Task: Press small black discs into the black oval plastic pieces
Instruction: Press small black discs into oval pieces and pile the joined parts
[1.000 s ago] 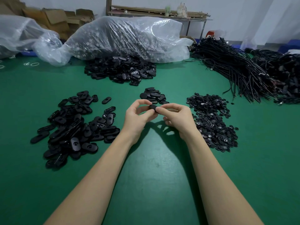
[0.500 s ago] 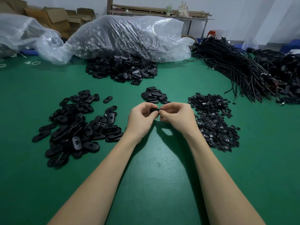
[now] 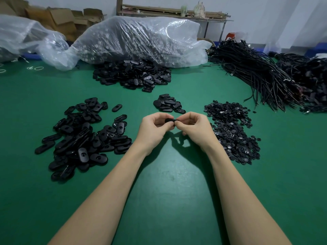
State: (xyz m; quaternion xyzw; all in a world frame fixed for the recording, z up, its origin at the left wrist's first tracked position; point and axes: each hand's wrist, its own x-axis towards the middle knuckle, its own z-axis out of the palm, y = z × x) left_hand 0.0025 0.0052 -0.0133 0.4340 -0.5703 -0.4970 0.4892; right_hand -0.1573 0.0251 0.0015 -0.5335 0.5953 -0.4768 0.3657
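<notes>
Both hands met above the green table (image 3: 168, 183), raised slightly off its surface. The left hand (image 3: 152, 131) had its fingers curled round one end of a black oval piece (image 3: 169, 120); the right hand (image 3: 193, 129) pinched the other end with thumb and curled fingers. The piece sat between the two sets of fingertips, mostly covered (only a short dark stretch of it showed). Whether a disc was seated in it could not be told.

Placement relative to the hands:
- Well to the left of the left hand: a large loose heap of oval pieces (image 3: 83, 137), several showing a keyhole-shaped slot. One single oval (image 3: 117, 107) lay apart at the heap's far edge.
- Just beyond the hands: a small stack of ovals (image 3: 168, 104).
- Just right of the right hand: a spread pile of small black discs (image 3: 231, 131), some with pale centres.
- Farther beyond the hands: a bigger mound of oval pieces (image 3: 134, 76) spilling from under a clear plastic bag (image 3: 141, 39).
- Far right and beyond: bundled black cables (image 3: 261, 76).
- Far left: a second plastic bag (image 3: 26, 38), cardboard boxes (image 3: 60, 18) behind it.

Both forearms were bare and cast a shadow on the table under the hands.
</notes>
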